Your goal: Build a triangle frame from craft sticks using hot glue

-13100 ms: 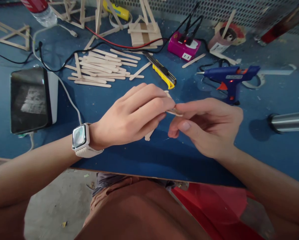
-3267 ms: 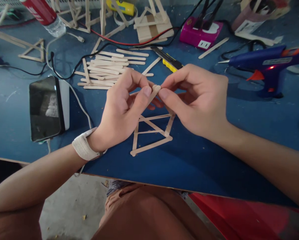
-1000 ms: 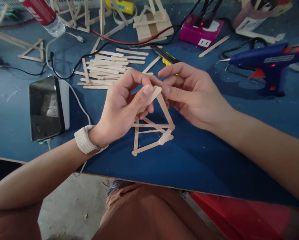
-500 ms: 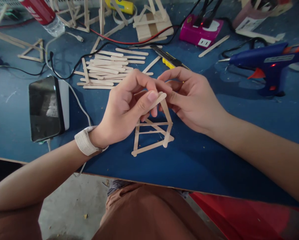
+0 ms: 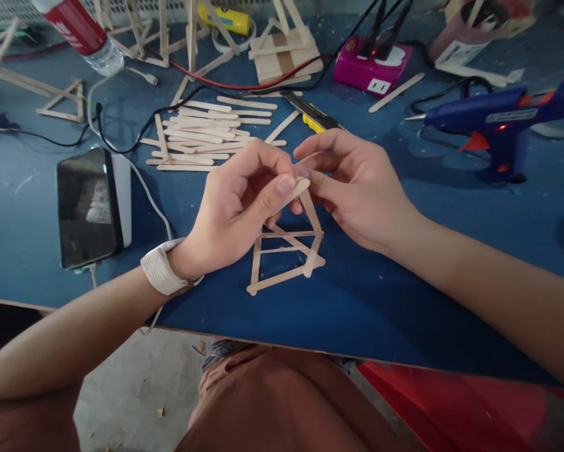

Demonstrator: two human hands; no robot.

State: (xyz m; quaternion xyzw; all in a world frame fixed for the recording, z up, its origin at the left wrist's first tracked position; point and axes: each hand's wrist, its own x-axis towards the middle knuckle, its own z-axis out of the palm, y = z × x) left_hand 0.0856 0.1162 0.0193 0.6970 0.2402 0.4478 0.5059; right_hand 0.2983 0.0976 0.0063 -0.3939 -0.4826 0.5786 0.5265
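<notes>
A small frame of craft sticks (image 5: 282, 278) stands near the table's front edge. Above it my left hand (image 5: 244, 207) is closed, pinching a craft stick (image 5: 301, 187) between thumb and fingers at the frame's top. A slanted stick (image 5: 311, 212) runs from that joint down to the frame's right corner. My right hand (image 5: 362, 188) meets the left fingertips at the top joint, its thumb and fingers pinched together. What lies between the right fingertips is hidden.
Behind my hands lie loose craft sticks (image 5: 201, 135) and a yellow-black utility knife (image 5: 314, 114). A blue glue gun (image 5: 493, 119) is at the right, a magenta power adapter (image 5: 371, 66) behind. A phone (image 5: 86, 207) lies left; a bottle (image 5: 81, 34) and stick structures (image 5: 164, 31) stand farther back.
The view has shifted slightly. My right fingers have moved a little closer around the top joint; the left hand keeps its pinch and the frame stays in place.
</notes>
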